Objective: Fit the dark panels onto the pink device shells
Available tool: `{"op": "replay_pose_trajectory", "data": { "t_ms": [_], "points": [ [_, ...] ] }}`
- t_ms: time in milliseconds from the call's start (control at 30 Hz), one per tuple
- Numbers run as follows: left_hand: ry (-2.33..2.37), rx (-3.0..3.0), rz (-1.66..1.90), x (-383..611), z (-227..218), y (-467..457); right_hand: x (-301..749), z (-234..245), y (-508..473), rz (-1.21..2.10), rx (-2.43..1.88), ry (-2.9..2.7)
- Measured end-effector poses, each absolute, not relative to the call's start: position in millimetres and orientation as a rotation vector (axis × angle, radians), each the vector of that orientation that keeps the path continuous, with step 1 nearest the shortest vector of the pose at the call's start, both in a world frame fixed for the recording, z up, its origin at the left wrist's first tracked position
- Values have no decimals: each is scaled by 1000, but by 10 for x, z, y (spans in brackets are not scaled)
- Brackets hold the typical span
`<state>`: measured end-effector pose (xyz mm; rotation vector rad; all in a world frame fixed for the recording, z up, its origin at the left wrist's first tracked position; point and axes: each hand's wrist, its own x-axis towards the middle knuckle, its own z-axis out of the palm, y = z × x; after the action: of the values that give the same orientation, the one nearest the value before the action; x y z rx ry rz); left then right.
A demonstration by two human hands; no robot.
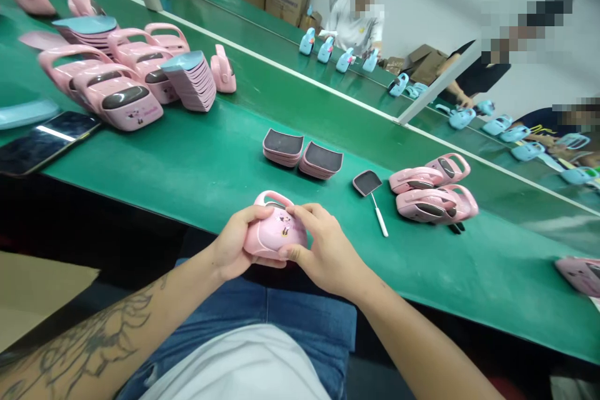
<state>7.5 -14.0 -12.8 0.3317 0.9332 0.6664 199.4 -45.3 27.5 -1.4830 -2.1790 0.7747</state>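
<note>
At the table's front edge, a rounded pink plastic housing with a loop handle and a small cartoon print sits between both my hands. My left hand is wrapped round its left side, thumb on top. From the right, my right hand grips it with fingertips on the upper face and thumb lower down. The underside is hidden. Just beyond lie two short stacks of curved pink pieces with dark inner faces, a left stack and a right stack. One similar loose piece lies beside a white-handled screwdriver.
More pink housings stand at left with a tall stack of curved panels and a phone. Another pink group sits at right. Beyond a white rail, people handle blue housings. A cardboard piece is lower left.
</note>
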Motion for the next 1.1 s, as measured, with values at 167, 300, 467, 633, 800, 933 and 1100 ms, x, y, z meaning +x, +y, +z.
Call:
{"op": "replay_pose_trajectory", "data": {
  "t_ms": [167,300,467,633,800,933,1100],
  "points": [
    [785,399,730,-12,-134,-84,2051,113,-422,1016,-1628,-1747],
    [653,462,897,-40,-154,-141,2021,-31,-533,1492,-1609,-1196],
    [603,461,953,-63,-187,-192,1783,-103,-709,2043,-1063,-760],
    [581,492,992,-61,-209,-203,1603,-150,-727,1951,-981,-619],
    [575,490,1025,-39,-208,-254,1542,-209,-744,1842,-920,-612],
    [588,479,1054,-6,-249,-276,1542,-283,-730,1802,-938,-641],
    [629,462,1051,-41,-265,-268,1611,-300,-688,1789,-966,-749]
  ]
}}
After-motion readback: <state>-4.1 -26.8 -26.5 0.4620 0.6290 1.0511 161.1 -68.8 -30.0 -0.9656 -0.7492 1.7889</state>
